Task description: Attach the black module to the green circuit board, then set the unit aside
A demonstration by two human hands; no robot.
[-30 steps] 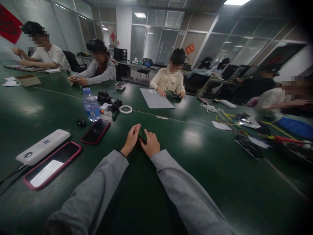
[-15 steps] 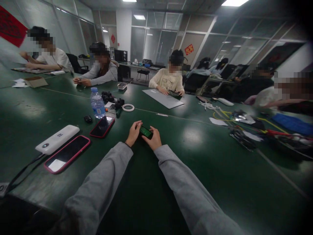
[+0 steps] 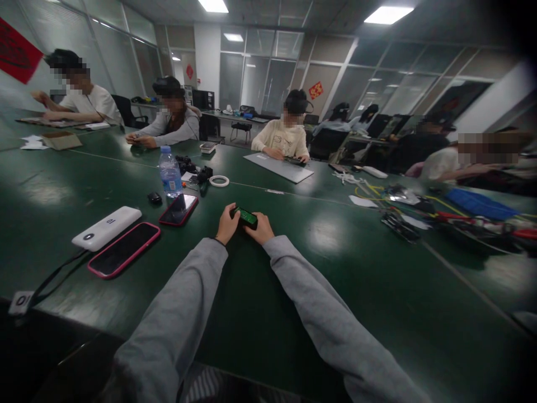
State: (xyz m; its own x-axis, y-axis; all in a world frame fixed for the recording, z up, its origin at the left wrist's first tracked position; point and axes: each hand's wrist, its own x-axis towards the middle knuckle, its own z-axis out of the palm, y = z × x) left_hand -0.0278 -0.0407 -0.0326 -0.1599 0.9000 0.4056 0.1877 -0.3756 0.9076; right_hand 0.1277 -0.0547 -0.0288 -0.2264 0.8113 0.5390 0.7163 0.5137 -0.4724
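Between both hands, just over the green table [image 3: 268, 313], I hold a small dark phone [image 3: 246, 216] sideways, its screen showing green. My left hand [image 3: 227, 225] grips the left end, the thumb at the screen's edge. My right hand [image 3: 262, 230] is closed around the right end. What the screen shows is too small to read. To the left of my hands lie a red-cased phone [image 3: 179, 210] and a pink-cased phone [image 3: 125, 250], both with dark screens.
Left of me are a white power bank [image 3: 107, 228] with a black strap, a black mouse-like object [image 3: 155, 198] and a water bottle [image 3: 170, 174]. A tape roll [image 3: 218, 181] lies farther off. Cables and tools [image 3: 398, 224] clutter the right. Several people sit around.
My view has shifted slightly, so the table and people appear moved. The left thumb now lies over the phone's edge, and the right fingers have closed in; both hands still hold it.
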